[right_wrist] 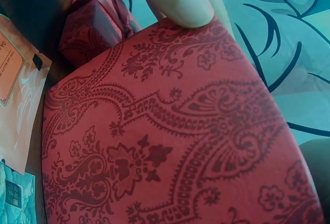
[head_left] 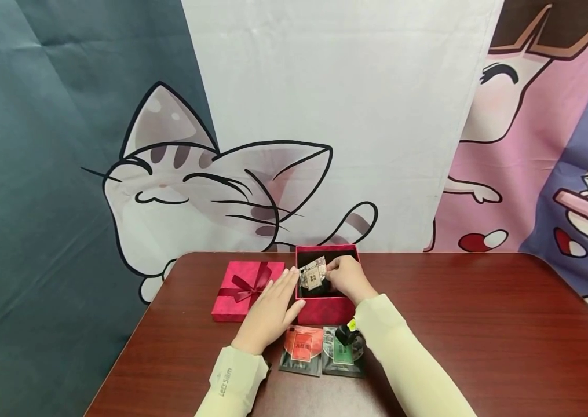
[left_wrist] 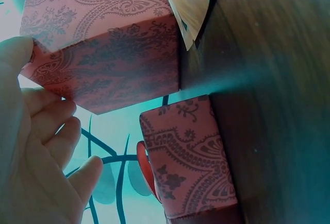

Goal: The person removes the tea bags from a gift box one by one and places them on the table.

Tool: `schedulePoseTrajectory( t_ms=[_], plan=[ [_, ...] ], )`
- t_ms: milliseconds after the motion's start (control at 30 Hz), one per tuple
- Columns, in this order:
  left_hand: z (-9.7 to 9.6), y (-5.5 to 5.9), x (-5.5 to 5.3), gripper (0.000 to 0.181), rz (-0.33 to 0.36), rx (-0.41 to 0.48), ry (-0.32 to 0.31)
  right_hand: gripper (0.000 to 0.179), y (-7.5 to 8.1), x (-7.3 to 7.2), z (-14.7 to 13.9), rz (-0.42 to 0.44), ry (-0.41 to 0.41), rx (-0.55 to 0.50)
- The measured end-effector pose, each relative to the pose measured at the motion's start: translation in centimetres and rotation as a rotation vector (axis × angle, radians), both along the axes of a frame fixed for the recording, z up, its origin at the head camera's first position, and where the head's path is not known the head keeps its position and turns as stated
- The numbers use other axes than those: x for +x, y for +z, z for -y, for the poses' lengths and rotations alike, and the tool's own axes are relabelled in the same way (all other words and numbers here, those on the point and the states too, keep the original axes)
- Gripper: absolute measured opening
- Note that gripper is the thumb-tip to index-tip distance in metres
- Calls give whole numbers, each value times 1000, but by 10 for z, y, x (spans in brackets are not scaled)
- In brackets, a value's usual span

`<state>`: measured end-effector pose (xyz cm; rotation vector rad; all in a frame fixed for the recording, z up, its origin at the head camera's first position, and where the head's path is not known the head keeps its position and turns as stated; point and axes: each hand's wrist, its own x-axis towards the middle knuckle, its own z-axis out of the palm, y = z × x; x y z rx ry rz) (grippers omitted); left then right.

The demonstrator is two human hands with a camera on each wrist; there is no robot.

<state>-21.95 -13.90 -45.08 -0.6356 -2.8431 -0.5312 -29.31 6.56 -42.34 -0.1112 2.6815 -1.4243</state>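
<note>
A red patterned box stands uncovered near the table's back edge, its inside dark. My left hand lies along the box's left side, fingers straight. Its thumb touches the upper front corner in the right wrist view. Over the box opening, my right hand pinches a tea sachet with a pale printed top by its right edge; the sachet's lower part is down inside the box. In the right wrist view only a bit of the right hand shows, and the held sachet is out of sight.
Left of the box lies its red lid with a dark red ribbon bow, partly behind my left hand. In front lie an orange-red tea sachet and a green one, overlapped by the right wrist's camera. A printed curtain hangs behind the table.
</note>
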Motion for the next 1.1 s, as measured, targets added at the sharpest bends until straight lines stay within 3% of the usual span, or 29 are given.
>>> schedulePoseTrajectory(
  t_ms=[233, 467, 600, 900, 1100],
  plan=[
    [0, 1, -1, 69, -11, -3, -19, 9, 3, 2, 0, -25, -39, -16],
    [2, 1, -1, 68, -4, -7, -9, 19, 5, 4, 1, -137, 6, 76],
    [2, 0, 0, 68, 3, -4, -8, 22, 9, 6, 1, -177, -10, 97],
    [2, 1, 0, 69, 8, -1, -2, 29, 24, 18, -13, -252, -44, 44],
    [1, 1, 0, 69, 11, 1, -5, 31, 30, 31, -31, -246, -67, -78]
  ],
)
